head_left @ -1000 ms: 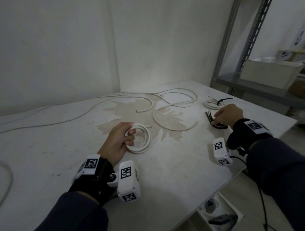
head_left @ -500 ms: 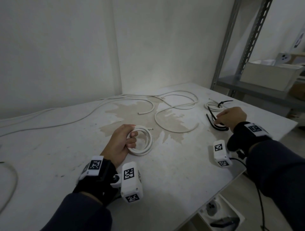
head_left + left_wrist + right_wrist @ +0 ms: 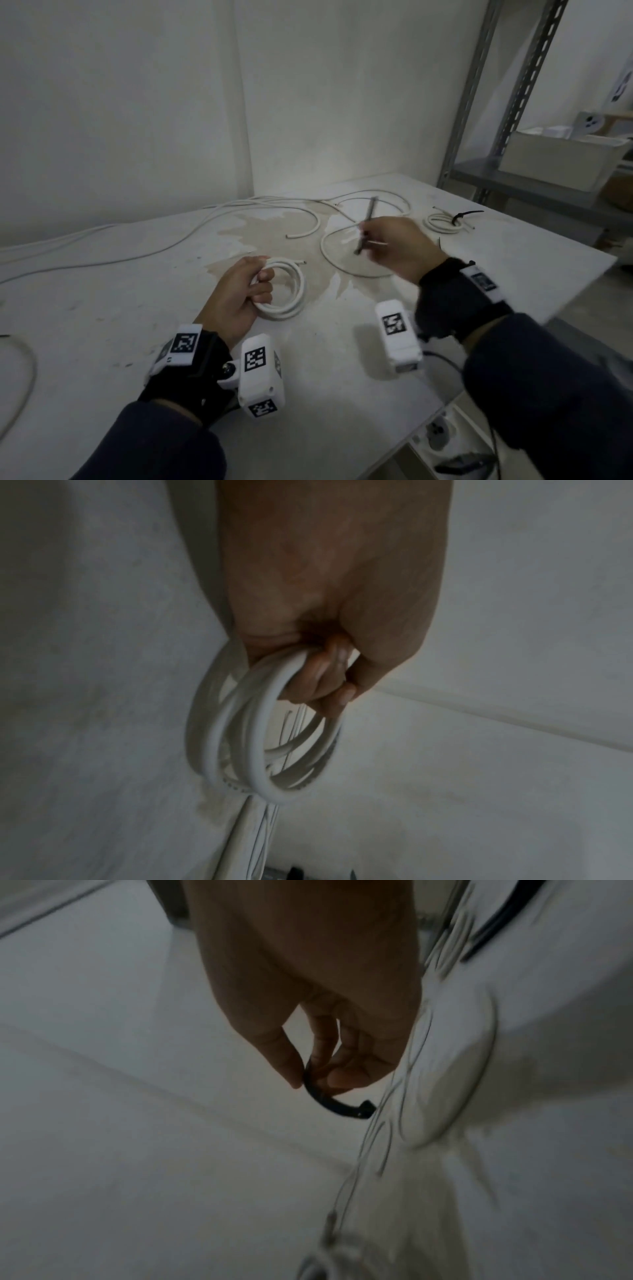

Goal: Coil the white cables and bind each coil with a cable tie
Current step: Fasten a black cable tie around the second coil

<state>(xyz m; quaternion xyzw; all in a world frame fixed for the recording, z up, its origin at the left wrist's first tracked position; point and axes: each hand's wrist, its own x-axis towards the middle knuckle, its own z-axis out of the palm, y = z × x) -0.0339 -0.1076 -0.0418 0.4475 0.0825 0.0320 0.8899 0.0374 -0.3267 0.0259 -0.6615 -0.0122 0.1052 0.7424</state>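
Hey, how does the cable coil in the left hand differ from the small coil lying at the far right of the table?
The coil in the left hand has no tie on it; the far coil is bound with a black cable tie. The left hand grips the near coil, while the far coil lies alone on the table. The near coil looks bigger. Both are white cable wound into loops.

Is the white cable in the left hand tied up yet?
Not yet. The left hand grips the coil bare; the black cable tie is pinched in the right hand.
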